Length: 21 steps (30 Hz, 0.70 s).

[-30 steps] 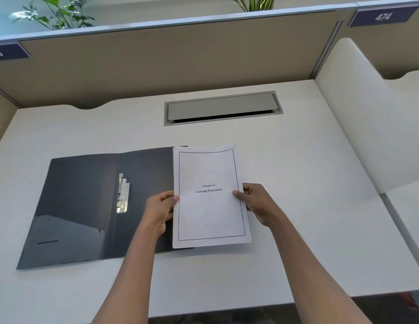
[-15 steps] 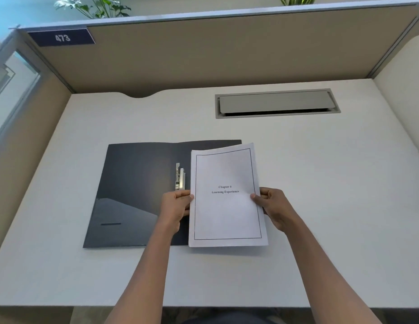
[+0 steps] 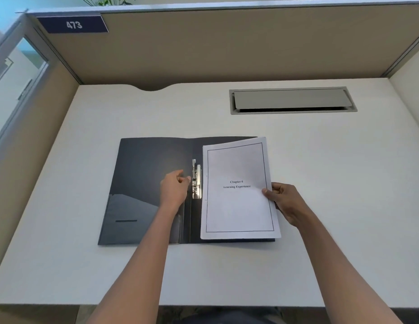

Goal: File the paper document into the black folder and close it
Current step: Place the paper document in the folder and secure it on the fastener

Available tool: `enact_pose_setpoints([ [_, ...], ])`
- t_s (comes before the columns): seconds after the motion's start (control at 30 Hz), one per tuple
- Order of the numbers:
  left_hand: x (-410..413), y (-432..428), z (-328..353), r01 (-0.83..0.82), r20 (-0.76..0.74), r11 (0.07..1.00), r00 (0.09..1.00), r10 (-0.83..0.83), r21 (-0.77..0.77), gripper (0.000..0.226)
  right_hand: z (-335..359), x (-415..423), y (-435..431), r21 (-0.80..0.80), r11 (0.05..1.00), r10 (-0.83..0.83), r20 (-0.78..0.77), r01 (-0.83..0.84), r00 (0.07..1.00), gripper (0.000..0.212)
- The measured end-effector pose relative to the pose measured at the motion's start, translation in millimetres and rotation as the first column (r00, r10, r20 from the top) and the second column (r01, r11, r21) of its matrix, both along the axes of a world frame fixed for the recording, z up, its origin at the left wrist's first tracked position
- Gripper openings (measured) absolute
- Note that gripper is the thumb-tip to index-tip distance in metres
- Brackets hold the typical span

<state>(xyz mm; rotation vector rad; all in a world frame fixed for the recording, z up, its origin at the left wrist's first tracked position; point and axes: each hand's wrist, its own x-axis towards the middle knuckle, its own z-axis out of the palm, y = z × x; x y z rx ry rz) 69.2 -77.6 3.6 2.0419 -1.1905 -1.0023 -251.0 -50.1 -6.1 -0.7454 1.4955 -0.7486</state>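
On the open black folder (image 3: 147,183), right hand (image 3: 285,202) pinches the paper document (image 3: 237,190) while left hand's (image 3: 174,189) loosely curled fingers touch the metal clip (image 3: 196,181).

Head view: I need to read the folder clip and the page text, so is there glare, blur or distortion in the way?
Head view: wide-angle bending bows the partition and desk edges; a soft sheen lies on the black folder left flap; the metal clip glints brightly; the paper document title reads sharp.
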Motion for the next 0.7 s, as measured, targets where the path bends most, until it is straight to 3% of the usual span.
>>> enact_pose_setpoints([
  [0.27,0,-8,-11,0.101,0.013,0.992,0.995,-0.103,0.073,0.044,0,7,-10,0.015,1.000,0.014,0.013,-0.014,1.000,0.016],
  [0.7,1,-7,-17,0.109,0.033,0.992,0.993,-0.112,0.070,0.043,-10,19,-22,0.011,1.000,0.021,0.021,-0.021,1.000,0.022],
])
